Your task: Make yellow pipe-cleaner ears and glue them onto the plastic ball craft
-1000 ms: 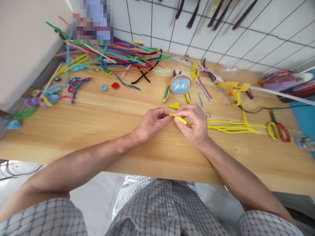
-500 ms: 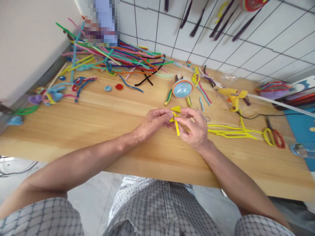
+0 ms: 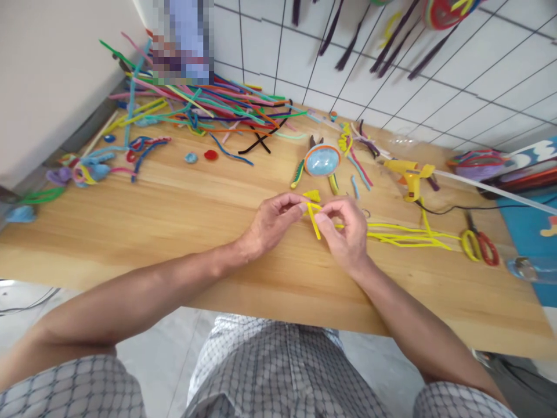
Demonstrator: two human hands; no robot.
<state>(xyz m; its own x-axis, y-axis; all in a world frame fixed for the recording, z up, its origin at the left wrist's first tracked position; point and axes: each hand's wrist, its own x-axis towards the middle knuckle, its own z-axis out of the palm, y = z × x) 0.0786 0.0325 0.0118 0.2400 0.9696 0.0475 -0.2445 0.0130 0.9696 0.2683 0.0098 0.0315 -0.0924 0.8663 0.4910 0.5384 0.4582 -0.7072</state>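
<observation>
Between my two hands is a bent yellow pipe cleaner (image 3: pixel 314 223), one end hanging down toward me. My left hand (image 3: pixel 278 223) pinches it with thumb and forefinger on the left side. On the right, the fingertips of my right hand (image 3: pixel 346 232) are closed on the same pipe cleaner. Just beyond my fingers lies a small yellow wound piece (image 3: pixel 311 195). Several long yellow pipe cleaners (image 3: pixel 404 235) lie to the right of my right hand. Farther back, a pair of pliers (image 3: pixel 297 173) lies under a light-blue oval piece with an orange rim (image 3: pixel 322 159).
A heap of coloured pipe cleaners (image 3: pixel 217 104) covers the back left. A yellow glue gun (image 3: pixel 411 177) with its cord lies at the right, near scissors (image 3: pixel 478 244) and a clear bottle (image 3: pixel 531 270). Twisted blue and purple pieces (image 3: pixel 93 170) lie at the left.
My right hand has shifted its grip, its fingers now curled in a pinch. The pipe cleaner between my hands shows a sharper bend. The view has tilted slightly.
</observation>
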